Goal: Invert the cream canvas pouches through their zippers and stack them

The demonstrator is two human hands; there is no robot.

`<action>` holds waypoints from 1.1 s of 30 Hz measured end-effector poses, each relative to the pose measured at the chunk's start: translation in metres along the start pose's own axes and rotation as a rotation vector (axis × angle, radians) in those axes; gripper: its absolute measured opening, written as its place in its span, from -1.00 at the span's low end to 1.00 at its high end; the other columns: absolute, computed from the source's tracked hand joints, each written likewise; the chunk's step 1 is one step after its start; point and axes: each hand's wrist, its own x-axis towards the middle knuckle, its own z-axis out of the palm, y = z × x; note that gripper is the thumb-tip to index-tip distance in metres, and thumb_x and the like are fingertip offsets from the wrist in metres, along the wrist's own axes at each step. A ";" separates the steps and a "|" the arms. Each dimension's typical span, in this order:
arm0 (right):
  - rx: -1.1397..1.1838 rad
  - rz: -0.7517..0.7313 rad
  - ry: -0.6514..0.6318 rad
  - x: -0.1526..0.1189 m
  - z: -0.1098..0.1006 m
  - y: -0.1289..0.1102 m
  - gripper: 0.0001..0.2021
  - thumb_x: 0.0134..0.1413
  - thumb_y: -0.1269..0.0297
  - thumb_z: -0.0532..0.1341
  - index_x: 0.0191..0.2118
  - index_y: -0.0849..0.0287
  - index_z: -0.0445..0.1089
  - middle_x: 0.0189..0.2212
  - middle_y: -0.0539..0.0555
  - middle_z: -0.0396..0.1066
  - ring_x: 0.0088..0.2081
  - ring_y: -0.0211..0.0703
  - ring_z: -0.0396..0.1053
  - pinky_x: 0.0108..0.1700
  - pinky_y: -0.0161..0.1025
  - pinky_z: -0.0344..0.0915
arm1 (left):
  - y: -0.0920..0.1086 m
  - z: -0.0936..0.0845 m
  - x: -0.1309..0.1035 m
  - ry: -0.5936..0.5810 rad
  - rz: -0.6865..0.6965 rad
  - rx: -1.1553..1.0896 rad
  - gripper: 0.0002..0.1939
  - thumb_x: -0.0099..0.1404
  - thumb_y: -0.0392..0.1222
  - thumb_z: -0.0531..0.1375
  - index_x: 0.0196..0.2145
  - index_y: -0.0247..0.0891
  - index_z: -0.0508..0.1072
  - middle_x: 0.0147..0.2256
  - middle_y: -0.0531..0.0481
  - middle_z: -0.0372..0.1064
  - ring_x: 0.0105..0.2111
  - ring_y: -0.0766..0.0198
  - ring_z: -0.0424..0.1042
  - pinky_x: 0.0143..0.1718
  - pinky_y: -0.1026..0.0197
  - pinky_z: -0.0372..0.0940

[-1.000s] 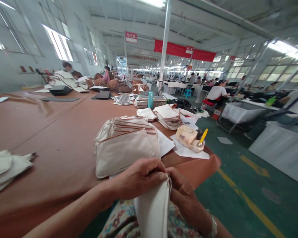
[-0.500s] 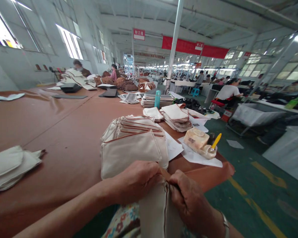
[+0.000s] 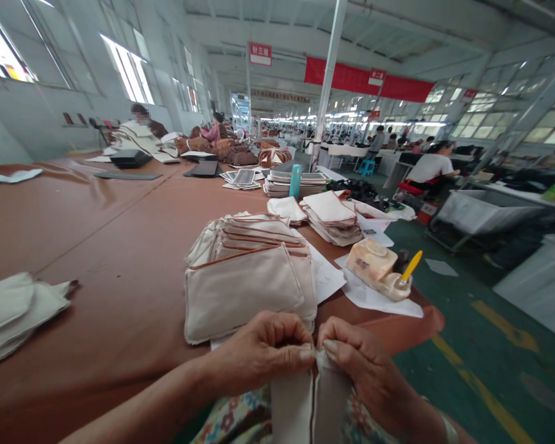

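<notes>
Thumb and fingers of my left hand pinch the top edge of a cream fabric piece, left of its dark vertical seam. On the other side of that seam, my right hand grips the same edge, thumb on top. The two hands are close together, and the piece hangs down over my flowered clothing. Just beyond them, on the table, lies a stack of similar cream pieces with reddish-brown edges. The lower end of the held piece runs out of view.
The brown-covered table ends at my right. On it are a cut-open plastic container with a yellow-handled brush, a teal bottle, another fabric stack and pieces at left. A person sits farther right.
Both hands have shifted slightly along the piece's top edge, their thumbs now showing on either side of the seam. The brown strip seen between them earlier is no longer visible. The view has shifted slightly.
</notes>
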 end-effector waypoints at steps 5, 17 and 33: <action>0.361 0.155 -0.018 0.003 0.006 0.008 -0.74 0.26 0.12 0.13 -0.39 0.16 0.20 -0.58 -0.14 -0.02 -0.55 -0.32 -0.14 -0.55 -0.33 -0.19 | 0.002 0.001 -0.002 0.020 -0.013 -0.091 -0.60 0.21 0.06 0.31 -0.31 -0.40 0.41 -0.43 0.04 0.23 -0.47 0.40 0.08 -0.46 0.32 -0.03; 0.126 -0.007 -0.021 -0.005 0.005 0.003 -0.78 0.24 0.12 0.17 -0.31 0.17 0.29 -0.49 -0.07 0.15 -0.48 -0.28 0.05 -0.46 -0.34 0.00 | -0.002 0.012 -0.006 0.145 -0.024 0.121 -0.70 0.26 0.01 0.22 -0.36 -0.32 0.35 -0.49 0.10 0.14 -0.53 0.41 0.03 -0.52 0.31 -0.04; 0.651 0.203 -0.077 0.002 0.015 0.003 -0.68 0.24 0.06 0.17 -0.42 0.18 0.19 -0.55 -0.11 0.05 -0.55 -0.35 -0.09 -0.53 -0.38 -0.08 | 0.002 0.016 -0.001 0.143 -0.101 0.146 -0.71 0.20 -0.01 0.21 -0.40 -0.32 0.34 -0.53 0.11 0.14 -0.55 0.40 0.01 -0.56 0.32 -0.07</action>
